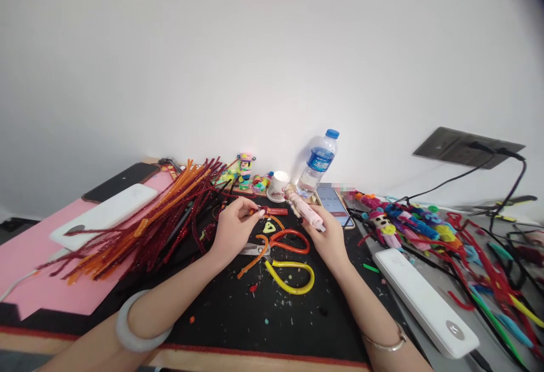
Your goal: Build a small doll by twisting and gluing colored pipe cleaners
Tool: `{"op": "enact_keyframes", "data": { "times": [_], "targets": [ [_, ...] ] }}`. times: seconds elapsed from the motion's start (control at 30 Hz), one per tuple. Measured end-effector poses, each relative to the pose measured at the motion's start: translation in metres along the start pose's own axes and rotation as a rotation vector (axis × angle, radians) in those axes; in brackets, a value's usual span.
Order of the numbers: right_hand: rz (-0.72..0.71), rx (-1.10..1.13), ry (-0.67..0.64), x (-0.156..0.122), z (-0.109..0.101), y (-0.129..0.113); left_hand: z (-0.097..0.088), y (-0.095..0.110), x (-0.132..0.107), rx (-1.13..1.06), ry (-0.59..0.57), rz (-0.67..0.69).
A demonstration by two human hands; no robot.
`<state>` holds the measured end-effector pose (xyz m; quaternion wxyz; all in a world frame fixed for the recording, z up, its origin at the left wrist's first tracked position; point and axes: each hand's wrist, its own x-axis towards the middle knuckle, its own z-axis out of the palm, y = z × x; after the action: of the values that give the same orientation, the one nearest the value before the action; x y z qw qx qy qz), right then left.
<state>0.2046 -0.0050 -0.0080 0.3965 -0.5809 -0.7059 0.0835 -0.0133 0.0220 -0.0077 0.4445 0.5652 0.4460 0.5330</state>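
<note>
My left hand (236, 222) pinches a small dark-red and orange fuzzy piece, perhaps pipe cleaner, between thumb and fingertips; its exact shape is too small to make out. Just beyond those fingertips lies a short red stick-like piece (278, 212). My right hand (327, 233) is closed around a pink stick-shaped tool (306, 212) with a whitish end; its kind is unclear. Between the hands, scissors (293, 290) with one orange and one yellow handle lie on the black mat (255, 332). An orange pipe cleaner (255, 261) crosses their blades, and a small pale-yellow triangular piece (269, 226) is nearby.
A pile of dark-red and orange pipe cleaners (170, 230) and a white power bank (106, 213) are on the left. At the back stand a paper cup (279, 184), water bottle (317, 162) and phone (334, 202). Colourful fuzzy figures (408, 227) and another power bank (425, 301) lie right.
</note>
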Motion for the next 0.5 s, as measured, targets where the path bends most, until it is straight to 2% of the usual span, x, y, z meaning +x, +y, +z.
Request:
{"op": "enact_keyframes", "data": {
  "times": [0.13, 0.5],
  "targets": [
    [-0.04, 0.146, -0.003, -0.003, 0.0, -0.003, -0.001, 0.001, 0.002, 0.014, 0.034, -0.002],
    [-0.043, 0.197, -0.125, -0.005, -0.003, -0.012, -0.003, 0.0, 0.005, -0.032, 0.035, -0.032]
  ]
}}
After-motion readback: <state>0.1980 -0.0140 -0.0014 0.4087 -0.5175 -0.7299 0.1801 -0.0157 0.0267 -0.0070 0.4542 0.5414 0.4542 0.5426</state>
